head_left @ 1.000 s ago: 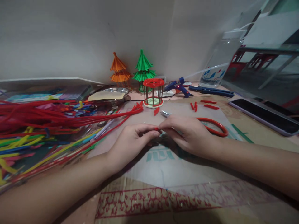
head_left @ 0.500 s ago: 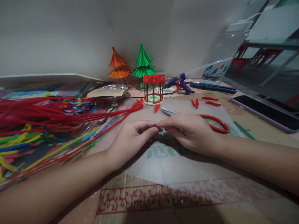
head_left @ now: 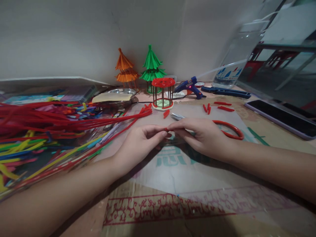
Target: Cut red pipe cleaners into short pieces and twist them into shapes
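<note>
Between my fingertips is a short red pipe cleaner piece (head_left: pixel 167 129), mostly covered by the fingers. My left hand (head_left: pixel 138 141) pinches it from the left with thumb and forefinger. From the other side, the closed fingers of my right hand (head_left: pixel 206 133) meet it. Scissors with orange-red handles (head_left: pixel 233 127) lie partly under and behind my right hand, blades pointing left. Just beyond the hands stands a small red-topped pavilion frame (head_left: pixel 163 93) with brown posts and a pale round base. One loose red piece (head_left: pixel 166 114) lies in front of it.
Pipe cleaners (head_left: pixel 61 121) in many colours fill the left side. Behind stand an orange tower (head_left: pixel 124 67) and a green tower (head_left: pixel 151 65). A blue glue gun (head_left: pixel 191 86), a clear bottle (head_left: pixel 230 62), a phone (head_left: pixel 281 118) and several red pieces (head_left: pixel 225 108) are at the right.
The view has shifted very slightly. My hands are still together at the red piece, with the right hand's fingers a touch higher and a little more red showing between them.
</note>
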Motion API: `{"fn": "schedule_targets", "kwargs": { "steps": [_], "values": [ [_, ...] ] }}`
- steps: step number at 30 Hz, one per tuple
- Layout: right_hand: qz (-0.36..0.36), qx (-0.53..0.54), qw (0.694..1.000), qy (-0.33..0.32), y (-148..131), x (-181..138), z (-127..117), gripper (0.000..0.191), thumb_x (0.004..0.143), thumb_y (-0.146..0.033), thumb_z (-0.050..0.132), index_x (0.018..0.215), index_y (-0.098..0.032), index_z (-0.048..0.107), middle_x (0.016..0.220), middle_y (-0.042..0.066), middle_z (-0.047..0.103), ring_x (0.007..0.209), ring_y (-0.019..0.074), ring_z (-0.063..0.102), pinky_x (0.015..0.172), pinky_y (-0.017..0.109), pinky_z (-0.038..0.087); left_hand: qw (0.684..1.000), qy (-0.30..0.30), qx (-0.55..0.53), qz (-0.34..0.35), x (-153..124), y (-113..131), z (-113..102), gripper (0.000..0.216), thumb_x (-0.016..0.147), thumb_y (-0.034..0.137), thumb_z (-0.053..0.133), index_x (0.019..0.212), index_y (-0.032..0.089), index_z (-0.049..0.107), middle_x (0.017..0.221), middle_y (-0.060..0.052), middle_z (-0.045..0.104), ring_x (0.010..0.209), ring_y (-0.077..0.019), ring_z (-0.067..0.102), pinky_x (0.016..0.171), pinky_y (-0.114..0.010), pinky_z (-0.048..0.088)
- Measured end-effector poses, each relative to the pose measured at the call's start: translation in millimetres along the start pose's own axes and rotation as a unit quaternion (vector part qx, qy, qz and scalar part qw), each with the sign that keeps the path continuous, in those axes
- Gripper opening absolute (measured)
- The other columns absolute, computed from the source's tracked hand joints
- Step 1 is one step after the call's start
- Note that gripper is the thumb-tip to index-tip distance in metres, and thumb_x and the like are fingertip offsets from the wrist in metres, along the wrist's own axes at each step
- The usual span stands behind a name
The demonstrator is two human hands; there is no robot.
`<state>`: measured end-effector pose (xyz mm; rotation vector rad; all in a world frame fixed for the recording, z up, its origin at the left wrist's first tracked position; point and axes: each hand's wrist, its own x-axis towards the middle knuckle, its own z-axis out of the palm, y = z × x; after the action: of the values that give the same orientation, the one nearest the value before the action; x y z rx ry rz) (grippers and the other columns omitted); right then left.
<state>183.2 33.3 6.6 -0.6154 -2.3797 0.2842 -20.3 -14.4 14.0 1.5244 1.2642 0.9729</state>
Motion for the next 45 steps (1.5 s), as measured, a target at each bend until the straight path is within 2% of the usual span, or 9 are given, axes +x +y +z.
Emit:
{"fn": "schedule_targets", "kwargs": {
  "steps": [9,45],
  "values": [
    [0.026,0.015,1.0,-0.01,1.9,1.1,0.8,0.027,0.094,-0.012,0.051,0.112,-0.021,0.069,0.101,0.003,0.077,0.091,0.0155,0.071,0.081,0.025,0.054,1.0,-0.02,-0.008,-0.012,0.7,-2.2,-0.1,0.024,0.087,0.029,0.063,0.101,0.015,0.077,0.08,-0.004,0.073,0.06,-0.0103,0.058,0.054,-0.021,0.046],
    [0.017,0.014,1.0,-0.004,2.1,1.4,1.5,0.025,0.093,-0.013,0.051,0.108,-0.021,0.07,0.098,0.004,0.077,0.088,0.0159,0.072,0.078,0.026,0.055,0.999,-0.018,-0.029,-0.018,0.7,0.3,0.9,0.019,0.085,0.026,0.064,0.093,0.014,0.076,0.077,-0.004,0.072,0.057,-0.0097,0.057,0.053,-0.02,0.047]
  ]
}}
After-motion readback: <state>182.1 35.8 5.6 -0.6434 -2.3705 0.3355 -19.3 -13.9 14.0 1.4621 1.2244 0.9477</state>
